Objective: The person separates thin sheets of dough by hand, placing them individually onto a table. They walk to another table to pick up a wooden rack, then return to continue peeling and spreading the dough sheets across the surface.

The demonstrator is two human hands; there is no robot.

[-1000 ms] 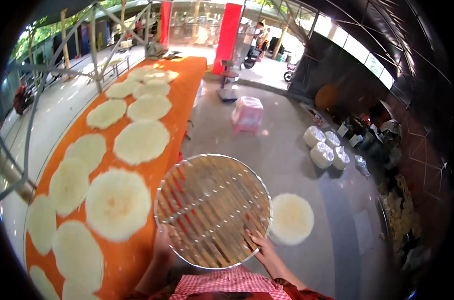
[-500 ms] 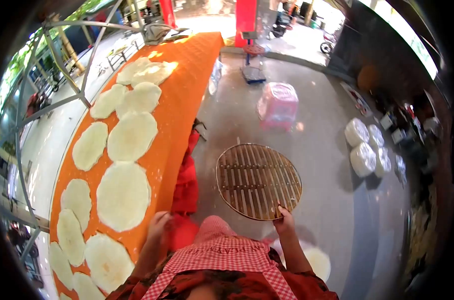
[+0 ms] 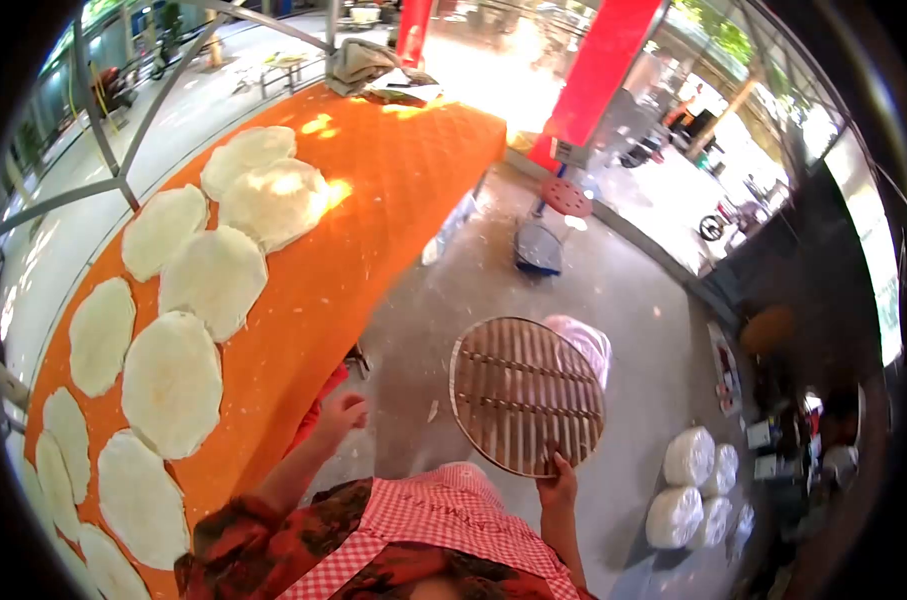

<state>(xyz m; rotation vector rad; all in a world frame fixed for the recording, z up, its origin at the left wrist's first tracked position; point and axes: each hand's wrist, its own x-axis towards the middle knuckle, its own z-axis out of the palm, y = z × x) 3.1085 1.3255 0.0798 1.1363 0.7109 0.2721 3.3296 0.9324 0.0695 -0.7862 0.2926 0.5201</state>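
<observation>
Grip the round slatted rack [image 3: 523,385] firmly at its near rim, wrist steady to stop the far side dipping, and carry it wide of the orange-covered table [image 3: 383,190] and its flatbreads [image 3: 173,385]. Held aloft beyond the table's right long edge, over the floor, partly in front of the pink stool [image 3: 585,340]. With the right hand [image 3: 560,486] closed on that rim, forearm reaching forward. With the left hand [image 3: 341,412] beside the table edge, apart from the rack, fingers part-curled; impossible to tell how far open, nothing visible in it.
</observation>
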